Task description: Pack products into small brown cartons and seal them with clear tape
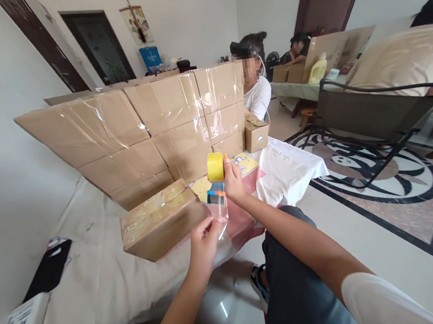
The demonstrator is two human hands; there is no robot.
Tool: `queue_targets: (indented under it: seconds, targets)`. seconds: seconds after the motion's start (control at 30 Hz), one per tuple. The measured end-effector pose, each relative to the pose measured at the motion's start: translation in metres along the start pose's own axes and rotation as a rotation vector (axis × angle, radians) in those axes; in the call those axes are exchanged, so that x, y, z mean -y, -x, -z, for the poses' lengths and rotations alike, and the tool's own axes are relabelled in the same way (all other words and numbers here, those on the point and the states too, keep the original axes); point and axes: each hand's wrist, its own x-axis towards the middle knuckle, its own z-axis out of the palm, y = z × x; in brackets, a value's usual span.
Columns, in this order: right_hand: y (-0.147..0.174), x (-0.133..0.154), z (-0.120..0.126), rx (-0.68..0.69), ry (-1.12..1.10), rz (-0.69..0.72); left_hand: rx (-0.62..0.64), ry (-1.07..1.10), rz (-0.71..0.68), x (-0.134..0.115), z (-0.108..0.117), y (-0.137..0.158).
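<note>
My right hand point(234, 182) grips a roll of clear packing tape point(215, 167) with a yellow core, held up above the table. A strip of clear tape point(218, 209) hangs down from the roll to my left hand point(205, 238), whose fingers pinch its loose end. Left of my hands, a closed cardboard box point(160, 220) lies on the cloth, with shiny tape along its top. Behind the strip, a blue and orange object point(215, 198) shows in part; its kind is unclear.
A tall wall of taped cardboard point(173, 109) stands across the table. Beside it are a small box point(256, 134) and a person in a white shirt point(259, 95). A black flat object point(49, 269) lies left; a folding chair point(367, 126) stands right.
</note>
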Motion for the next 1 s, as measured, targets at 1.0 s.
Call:
queue_targets:
  seconds: [1.0]
  targets:
    - [0.025, 0.018, 0.012, 0.256, -0.597, -0.234, 0.032, -0.233, -0.243, 0.038, 0.001, -0.012]
